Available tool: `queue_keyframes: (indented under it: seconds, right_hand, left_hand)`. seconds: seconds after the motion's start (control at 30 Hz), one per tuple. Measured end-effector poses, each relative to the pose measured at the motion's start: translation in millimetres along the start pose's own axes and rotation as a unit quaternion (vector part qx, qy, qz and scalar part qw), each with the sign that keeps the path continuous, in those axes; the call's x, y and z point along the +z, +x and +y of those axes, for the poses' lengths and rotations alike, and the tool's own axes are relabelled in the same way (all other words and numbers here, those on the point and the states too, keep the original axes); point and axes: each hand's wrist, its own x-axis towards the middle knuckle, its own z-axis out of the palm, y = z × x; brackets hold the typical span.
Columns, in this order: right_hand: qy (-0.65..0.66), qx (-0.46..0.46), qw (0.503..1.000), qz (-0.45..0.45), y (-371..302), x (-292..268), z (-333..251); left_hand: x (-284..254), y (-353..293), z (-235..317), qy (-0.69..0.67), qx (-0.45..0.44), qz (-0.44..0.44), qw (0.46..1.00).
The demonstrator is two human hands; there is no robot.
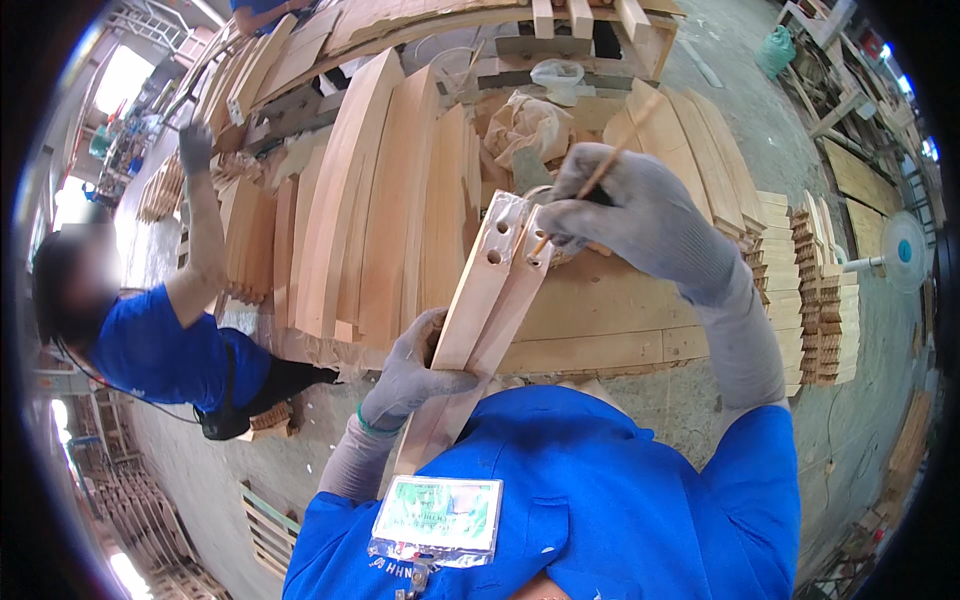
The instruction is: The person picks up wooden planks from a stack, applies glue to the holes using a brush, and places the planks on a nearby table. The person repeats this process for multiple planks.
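Observation:
My left hand [412, 372], in a grey glove, is closed around two long pale wooden pieces [488, 310] lying side by side. They tilt up and away from my chest. Drilled holes show in their far ends, which look wet or glossy around the openings. Between the fingertips of my gloved right hand [645, 222] is a thin wooden stick [628, 142]. Its lower tip meets the end of the right-hand piece, at or beside a hole. Whether a brush head is on that tip, I cannot tell.
A low wooden table [585, 318] ahead carries stacked long boards [350, 200], more boards [690, 150] on the right and a crumpled cloth [528, 128]. A co-worker in blue [165, 335] stands left. Wood stacks [828, 290] and a white fan [903, 252] stand right.

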Motion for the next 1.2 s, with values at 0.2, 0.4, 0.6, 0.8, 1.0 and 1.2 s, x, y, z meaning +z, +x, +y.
queue_keyframes:
  seconds: [0.2, 0.4, 0.6, 0.8, 1.0, 1.2]
  right_hand:
    - [0.07, 0.052, 0.996, -0.016, 9, -18, -11]
    - [0.07, 0.023, 0.997, 0.005, 17, -16, 11]
    - [0.008, 0.033, 0.999, -0.031, 13, -18, -4]
    - [-0.006, 0.047, 0.999, -0.001, 9, -21, -7]
    - [0.156, -0.027, 0.982, 0.106, -4, -18, 15]
    - [0.368, -0.022, 0.884, 0.289, -35, 12, 40]
  left_hand:
    - [-2, -3, -5, -0.004, -0.005, 0.006, 1.0]
    - [0, -7, -1, 0.0, 0.003, 0.008, 1.0]
    - [2, -9, 1, -0.001, 0.01, 0.005, 1.0]
    - [4, -7, 5, 0.005, 0.011, -0.006, 1.0]
    - [2, -6, 3, 0.021, 0.023, 0.01, 0.999]
    - [-2, -8, 7, -0.007, 0.047, 0.03, 0.998]
